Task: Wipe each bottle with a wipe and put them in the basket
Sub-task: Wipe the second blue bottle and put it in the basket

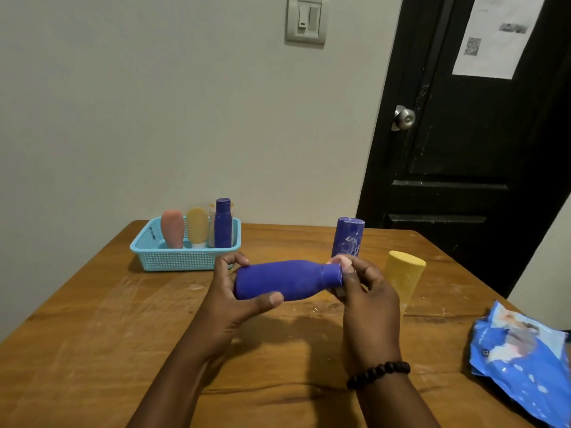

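Left hand (230,291) curled round base of blue bottle (287,280), held sideways above surface (92,350). Right hand (367,301) pinches wipe (341,261) against bottle cap end.

wall (154,103): plain pale | light switch (306,19) | door (463,165): black, paper sheet (497,35) | table (92,350): wood

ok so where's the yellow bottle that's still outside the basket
In the head view, the yellow bottle stands on the table's right side, just beyond the right hand.
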Demonstrator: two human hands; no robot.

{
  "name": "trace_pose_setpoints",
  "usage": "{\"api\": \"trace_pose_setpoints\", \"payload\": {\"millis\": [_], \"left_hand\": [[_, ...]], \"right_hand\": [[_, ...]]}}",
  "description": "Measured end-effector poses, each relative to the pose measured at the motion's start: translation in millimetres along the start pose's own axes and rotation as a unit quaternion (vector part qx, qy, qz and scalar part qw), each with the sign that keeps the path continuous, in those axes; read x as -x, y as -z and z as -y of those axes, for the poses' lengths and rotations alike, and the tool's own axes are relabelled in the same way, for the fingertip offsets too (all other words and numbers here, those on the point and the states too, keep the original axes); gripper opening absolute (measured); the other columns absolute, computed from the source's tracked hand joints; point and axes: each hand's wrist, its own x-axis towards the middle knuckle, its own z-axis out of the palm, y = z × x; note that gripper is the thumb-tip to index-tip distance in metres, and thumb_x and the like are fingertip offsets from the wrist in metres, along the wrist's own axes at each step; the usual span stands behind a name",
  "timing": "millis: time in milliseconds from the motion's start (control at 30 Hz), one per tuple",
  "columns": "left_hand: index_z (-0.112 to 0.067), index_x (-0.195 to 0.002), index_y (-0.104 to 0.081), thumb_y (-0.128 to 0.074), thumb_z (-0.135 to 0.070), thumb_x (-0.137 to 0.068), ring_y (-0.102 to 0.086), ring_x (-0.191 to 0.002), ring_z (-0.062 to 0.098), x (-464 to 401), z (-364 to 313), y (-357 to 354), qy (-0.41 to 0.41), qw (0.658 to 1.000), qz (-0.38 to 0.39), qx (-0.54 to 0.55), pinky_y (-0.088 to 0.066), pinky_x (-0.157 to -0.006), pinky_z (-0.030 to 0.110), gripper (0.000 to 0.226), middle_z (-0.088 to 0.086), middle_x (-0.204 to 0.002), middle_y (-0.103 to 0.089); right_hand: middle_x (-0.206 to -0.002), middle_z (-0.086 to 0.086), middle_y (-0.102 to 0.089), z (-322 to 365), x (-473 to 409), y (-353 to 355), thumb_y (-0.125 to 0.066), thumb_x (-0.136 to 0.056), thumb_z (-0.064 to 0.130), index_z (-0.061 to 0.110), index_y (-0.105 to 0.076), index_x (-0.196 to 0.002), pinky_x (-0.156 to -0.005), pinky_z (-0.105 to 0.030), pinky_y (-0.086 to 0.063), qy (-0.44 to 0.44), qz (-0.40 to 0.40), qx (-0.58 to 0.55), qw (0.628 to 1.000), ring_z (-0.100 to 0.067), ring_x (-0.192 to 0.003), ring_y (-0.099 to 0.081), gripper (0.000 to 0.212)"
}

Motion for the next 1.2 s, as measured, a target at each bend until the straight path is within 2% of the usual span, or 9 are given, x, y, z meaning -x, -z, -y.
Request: {"api": "trace_pose_setpoints", "payload": {"millis": [100,167,333,533,667,800,933,1100,1200], "left_hand": [[-0.047,-0.113,-0.052,-0.087,-0.039,-0.06,-0.065,-0.096,0.005,2,2,-5,-0.04,0.99,0.022,-0.131,-0.054,-0.072,0.02,0.064,-0.016,-0.11,-0.061],[-0.042,-0.109,-0.06,-0.086,-0.039,-0.064,-0.063,-0.093,-0.001,5,3,-9,-0.069,0.983,0.013,-0.17,-0.051,-0.068,0.016,0.052,-0.02,-0.101,-0.065],[-0.046,-0.117,-0.058,-0.082,-0.035,-0.074,-0.059,-0.099,-0.001,10,9,-17,-0.115,0.961,0.021,-0.249,-0.053,-0.087,0.03,0.05,-0.021,-0.106,-0.064],[-0.046,-0.114,-0.057,-0.081,-0.038,-0.076,-0.062,-0.097,0.004,8,15,-16,-0.132,0.962,-0.01,-0.237,-0.055,-0.085,0.04,0.046,-0.02,-0.103,-0.065],[-0.046,-0.119,-0.054,-0.079,-0.04,-0.076,-0.061,-0.099,0.003,7,18,-19,-0.143,0.953,-0.037,-0.263,-0.056,-0.085,0.039,0.05,-0.018,-0.105,-0.065],[-0.047,-0.118,-0.051,-0.077,-0.04,-0.078,-0.056,-0.096,-0.001,9,19,-15,-0.177,0.923,-0.078,-0.332,-0.054,-0.082,0.029,0.048,-0.018,-0.105,-0.061],[-0.038,-0.121,-0.054,-0.074,-0.042,-0.08,-0.055,-0.089,-0.001,10,19,-17,-0.202,0.895,-0.088,-0.388,-0.051,-0.075,0.024,0.046,-0.016,-0.099,-0.062],[-0.034,-0.122,-0.056,-0.063,-0.049,-0.077,-0.058,-0.09,0.003,12,18,-21,-0.18,0.912,-0.099,-0.356,-0.054,-0.078,0.032,0.048,-0.014,-0.1,-0.064],[-0.032,-0.124,-0.054,-0.061,-0.056,-0.075,-0.058,-0.089,0.003,10,18,-20,-0.154,0.925,-0.138,-0.318,-0.054,-0.076,0.034,0.054,-0.013,-0.099,-0.063]], "right_hand": [[-0.1,0.012,-0.066,10,-5,0,-0.058,-0.093,0.027,0.031,-0.067,-0.099,-0.083,-0.031,-0.056,0.052,0.011,0.013,0.998,-0.005,-0.097,-0.063,0.011],[-0.103,0.01,-0.066,15,-7,-2,-0.06,-0.091,0.028,0.031,-0.067,-0.1,-0.085,-0.035,-0.057,0.084,0.026,0.025,0.996,-0.004,-0.098,-0.063,0.011],[-0.103,0.012,-0.066,22,-4,-13,-0.063,-0.091,0.026,0.033,-0.068,-0.097,-0.084,-0.029,-0.057,0.141,0.103,0.058,0.983,0.0,-0.099,-0.061,0.011],[-0.1,0.013,-0.065,29,-2,-7,-0.064,-0.09,0.024,0.026,-0.069,-0.1,-0.078,-0.016,-0.052,0.241,0.045,0.079,0.966,0.0,-0.098,-0.06,0.011],[-0.105,0.012,-0.061,24,7,-14,-0.067,-0.088,0.014,0.024,-0.068,-0.104,-0.083,-0.002,-0.042,0.304,0.08,0.227,0.922,0.004,-0.097,-0.055,0.019],[-0.105,0.015,-0.056,23,11,-18,-0.074,-0.082,0.022,0.024,-0.067,-0.107,-0.082,0.003,-0.037,0.302,0.103,0.259,0.912,0.009,-0.093,-0.05,0.026],[-0.1,0.014,-0.06,23,11,-19,-0.074,-0.082,0.017,0.023,-0.067,-0.101,-0.075,-0.003,-0.044,0.308,0.065,0.265,0.911,0.006,-0.09,-0.053,0.022],[-0.098,0.01,-0.064,21,22,-23,-0.072,-0.078,0.011,0.022,-0.066,-0.095,-0.074,-0.008,-0.045,0.377,0.065,0.285,0.879,0.0,-0.092,-0.056,0.022],[-0.094,0.016,-0.067,23,32,-13,-0.071,-0.083,0.018,0.027,-0.068,-0.093,-0.074,-0.013,-0.052,0.282,0.154,0.155,0.934,0.0,-0.093,-0.062,0.014]]}}
